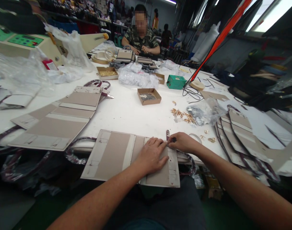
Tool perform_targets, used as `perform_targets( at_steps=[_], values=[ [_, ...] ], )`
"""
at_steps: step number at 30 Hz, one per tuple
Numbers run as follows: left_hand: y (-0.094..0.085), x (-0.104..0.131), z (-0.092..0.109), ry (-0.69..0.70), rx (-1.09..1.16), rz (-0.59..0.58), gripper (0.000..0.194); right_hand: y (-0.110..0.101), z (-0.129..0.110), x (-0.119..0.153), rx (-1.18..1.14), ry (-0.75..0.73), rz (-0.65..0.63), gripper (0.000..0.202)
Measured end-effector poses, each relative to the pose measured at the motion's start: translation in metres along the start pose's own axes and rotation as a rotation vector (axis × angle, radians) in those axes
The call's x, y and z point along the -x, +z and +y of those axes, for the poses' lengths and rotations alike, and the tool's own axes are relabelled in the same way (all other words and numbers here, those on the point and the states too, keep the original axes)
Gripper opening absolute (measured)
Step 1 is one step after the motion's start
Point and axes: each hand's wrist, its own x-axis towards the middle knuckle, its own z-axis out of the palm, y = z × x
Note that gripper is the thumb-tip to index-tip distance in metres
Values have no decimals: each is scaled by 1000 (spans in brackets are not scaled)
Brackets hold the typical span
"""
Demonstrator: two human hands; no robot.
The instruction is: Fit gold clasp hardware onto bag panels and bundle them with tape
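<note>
The bag panel [115,153] lies flat at the near edge of the tabletop [119,111], its lower part projecting past that edge. The left hand [153,155] rests palm down on the panel, right of its centre fold, with the fingers extended and the thumb spread to the right. The right hand [181,142] is positioned just beside it at the panel's upper edge, fingers curled around a small dark piece [174,139], which is too small to identify. A dark red strap tab [168,133] projects beyond the upper edge next to the right fingertips. A film-wrapped handle loop [75,155] extends from the panel's left side.

Further panels [54,127] overlap at the left; a fanned stack of panels [241,123] occupies the right. Loose gold-coloured fittings [189,118] lie beyond the right hand, beside a clear plastic bag [208,111]. A cardboard box [151,102] containing small grey parts is located farther back, near a green box [176,82]. A co-worker in a camouflage shirt [129,36] is seated at the far side.
</note>
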Motion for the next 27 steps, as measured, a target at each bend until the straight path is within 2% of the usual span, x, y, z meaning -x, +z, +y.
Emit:
perform_targets(
  at_steps=[12,16,21,27],
  values=[
    [-3,-1,2,6,-10,7,49,15,5,3,17,88,117,11],
    [-6,-3,4,16,-12,8,45,19,7,7,-5,110,136,18],
    [-3,-20,3,-59,-64,7,23,19,10,9,-21,97,124,25],
    [7,-33,1,-129,-65,80,18,9,17,13,-158,64,25,28]
  ],
)
